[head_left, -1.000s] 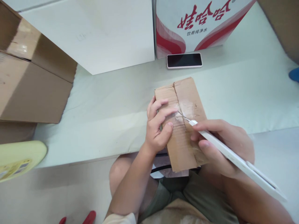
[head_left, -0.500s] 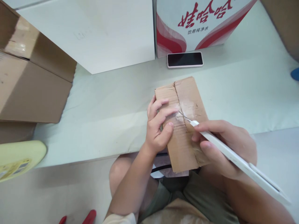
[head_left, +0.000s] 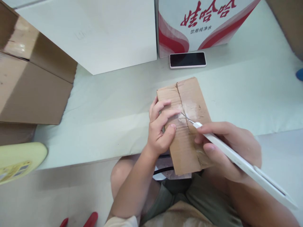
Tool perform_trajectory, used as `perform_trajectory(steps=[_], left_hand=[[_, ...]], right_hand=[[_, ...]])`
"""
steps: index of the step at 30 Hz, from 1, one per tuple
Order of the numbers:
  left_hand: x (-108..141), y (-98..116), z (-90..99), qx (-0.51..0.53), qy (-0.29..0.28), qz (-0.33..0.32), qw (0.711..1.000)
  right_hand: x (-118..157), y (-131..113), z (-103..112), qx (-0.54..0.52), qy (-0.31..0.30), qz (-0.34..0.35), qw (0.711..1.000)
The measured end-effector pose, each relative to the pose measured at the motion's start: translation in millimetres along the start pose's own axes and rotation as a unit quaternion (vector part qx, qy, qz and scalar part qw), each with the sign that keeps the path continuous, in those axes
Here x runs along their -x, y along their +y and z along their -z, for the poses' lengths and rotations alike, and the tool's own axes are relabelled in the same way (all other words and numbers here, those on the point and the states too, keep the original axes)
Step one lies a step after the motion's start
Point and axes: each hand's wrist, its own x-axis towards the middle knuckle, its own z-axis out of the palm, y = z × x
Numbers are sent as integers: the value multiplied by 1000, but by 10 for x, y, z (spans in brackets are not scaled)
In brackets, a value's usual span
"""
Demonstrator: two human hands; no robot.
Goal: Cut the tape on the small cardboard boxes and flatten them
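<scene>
A small brown cardboard box lies tilted in front of me, with a lengthwise seam and wrinkled clear tape across it. My left hand grips the box along its left side, thumb and fingers bent over the top face. In my right hand is a long, slim white tool with a thin metal tip, its exact kind unclear. That tip meets the tape beside the seam, close to my left index fingertip. Part of the box's lower right is hidden behind my right hand.
Behind the box, a phone lies on the pale green surface before a red-and-white carton and a large white box. Brown cartons stand at left, near a yellow-green object. A blue item shows at right.
Almost everything stays put. The rear end of the white tool and my right hand have shifted very slightly to the right; the metal tip remains at the same spot on the tape.
</scene>
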Motion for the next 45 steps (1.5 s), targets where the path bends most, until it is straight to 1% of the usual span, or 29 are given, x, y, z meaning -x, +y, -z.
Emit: perform_trajectory(steps=[5, 10, 16, 22, 29, 36, 45], left_hand=[[-1, 3, -2, -21, -4, 8, 1000], [-8, -2, 1, -12, -3, 3, 1000], [-10, -4, 3, -4, -1, 4, 1000], [-14, -4, 7, -10, -5, 5, 1000], [-8, -11, 8, -26, -10, 7, 1000], [-11, -7, 6, -18, -10, 10, 1000], [-13, -6, -1, -8, -3, 6, 1000]], right_hand=[[-11, -13, 1, 4, -7, -3, 1000], [-20, -15, 15, 2, -6, 2, 1000], [-7, -3, 14, -11, -11, -17, 1000], [-1, -5, 0, -12, -4, -8, 1000], [4, -5, 5, -6, -10, -17, 1000], [6, 2, -4, -5, 0, -7, 1000], [-14, -9, 0, -5, -4, -1, 1000]])
